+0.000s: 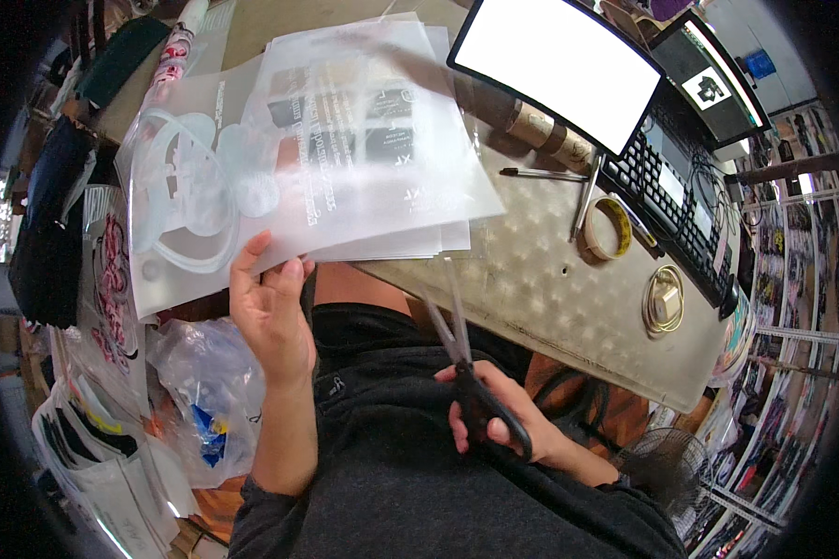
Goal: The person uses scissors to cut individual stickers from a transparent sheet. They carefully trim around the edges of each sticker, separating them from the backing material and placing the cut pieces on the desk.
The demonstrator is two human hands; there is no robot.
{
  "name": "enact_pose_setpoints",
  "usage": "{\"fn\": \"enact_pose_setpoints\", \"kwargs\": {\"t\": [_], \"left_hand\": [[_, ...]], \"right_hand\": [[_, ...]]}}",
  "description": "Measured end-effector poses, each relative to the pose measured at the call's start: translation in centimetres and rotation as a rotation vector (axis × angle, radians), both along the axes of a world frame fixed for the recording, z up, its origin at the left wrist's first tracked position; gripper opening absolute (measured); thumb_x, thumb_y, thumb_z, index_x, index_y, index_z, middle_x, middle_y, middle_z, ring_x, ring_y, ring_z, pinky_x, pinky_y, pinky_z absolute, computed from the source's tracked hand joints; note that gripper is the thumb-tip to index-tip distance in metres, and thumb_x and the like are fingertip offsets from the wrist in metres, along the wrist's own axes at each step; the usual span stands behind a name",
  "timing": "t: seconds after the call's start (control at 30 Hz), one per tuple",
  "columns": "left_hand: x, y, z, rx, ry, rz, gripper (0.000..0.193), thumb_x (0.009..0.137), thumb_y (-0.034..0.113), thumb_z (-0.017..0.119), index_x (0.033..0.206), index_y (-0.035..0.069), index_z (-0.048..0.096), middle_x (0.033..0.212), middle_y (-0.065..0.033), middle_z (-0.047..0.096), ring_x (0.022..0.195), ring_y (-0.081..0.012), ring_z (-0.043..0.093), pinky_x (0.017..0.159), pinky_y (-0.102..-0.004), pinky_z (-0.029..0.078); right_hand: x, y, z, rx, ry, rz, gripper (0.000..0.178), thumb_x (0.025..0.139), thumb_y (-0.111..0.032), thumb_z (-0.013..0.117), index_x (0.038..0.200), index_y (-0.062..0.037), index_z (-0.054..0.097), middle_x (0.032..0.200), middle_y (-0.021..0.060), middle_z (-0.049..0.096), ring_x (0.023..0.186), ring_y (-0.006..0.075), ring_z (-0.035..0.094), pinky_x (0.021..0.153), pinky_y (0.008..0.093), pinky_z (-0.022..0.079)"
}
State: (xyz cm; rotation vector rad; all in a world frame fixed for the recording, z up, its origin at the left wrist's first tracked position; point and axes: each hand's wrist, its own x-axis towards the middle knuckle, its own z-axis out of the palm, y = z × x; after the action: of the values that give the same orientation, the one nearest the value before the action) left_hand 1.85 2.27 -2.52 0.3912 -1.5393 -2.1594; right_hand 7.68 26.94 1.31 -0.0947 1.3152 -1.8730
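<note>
A cluttered workroom seen from above, with a pale, patterned desk (569, 298) running from the upper middle of the frame down to the lower right. At the top right, two lit screens (569, 70) stand over a black keyboard (680, 210). Near them on the desk lie a pen (541, 173), a roll of tape (608, 228) and a round gold-rimmed object (664, 300).

The left hand (270, 312) rises from the lower middle of the frame, forearm upright, palm turned toward the camera. Its fingers (247, 256) and thumb pinch the lower edge of a frosted plastic sheet (252, 186), which bears a large ring-shaped outline and overlaps a stack of similar printed sheets (391, 168) lying on the desk in the upper middle.

The right hand (503, 415) sits low, right of centre, over the person's dark shirt. Its fingers are closed through the black handles of a pair of scissors (461, 354). The blades point up toward the stack's lower edge and are nearly together.

At the left, clear plastic bags (205, 373) hold blue and yellow items, and more printed sheets (112, 279) hang beside them.
</note>
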Motion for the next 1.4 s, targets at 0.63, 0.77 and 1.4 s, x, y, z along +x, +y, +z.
{"fn": "enact_pose_setpoints", "kwargs": {"t": [0.63,0.77,1.4], "left_hand": [[2.0,-0.6,0.3,-0.25,-0.038,-0.172,0.04,0.078,-0.002,0.054,0.117,-0.004,0.046,0.108,-0.0096,0.052,0.097,-0.0138,0.052,0.088,-0.0283,0.042],[3.2,0.9,1.4,0.106,0.062,-0.251,0.041,0.08,0.002,0.055,0.119,-0.003,0.047,0.107,-0.0074,0.053,0.096,-0.0122,0.053,0.089,-0.0271,0.042],[8.1,-11.5,4.1,-0.474,-0.032,0.561,0.052,0.086,0.004,0.053,0.136,0.009,0.037,0.139,-0.0089,0.037,0.121,-0.0231,0.042,0.101,-0.0349,0.033]], "right_hand": [[-3.9,-3.1,-1.6,0.139,0.307,-0.614,0.06,0.087,-0.032,0.061,0.131,-0.0057,0.029,0.094,0.013,0.059,0.072,0.0161,0.058,0.064,0.026,0.046],[-7.4,-3.9,-1.8,0.258,0.538,-0.904,0.048,0.088,-0.025,0.061,0.123,-0.0049,0.035,0.092,0.0093,0.057,0.068,0.0144,0.056,0.056,0.0215,0.041],[-6.8,-3.1,-1.2,0.217,0.559,-1.009,0.044,0.078,-0.008,0.066,0.115,-0.0072,0.042,0.082,0.0015,0.054,0.06,0.0087,0.051,0.048,0.0203,0.04]]}}
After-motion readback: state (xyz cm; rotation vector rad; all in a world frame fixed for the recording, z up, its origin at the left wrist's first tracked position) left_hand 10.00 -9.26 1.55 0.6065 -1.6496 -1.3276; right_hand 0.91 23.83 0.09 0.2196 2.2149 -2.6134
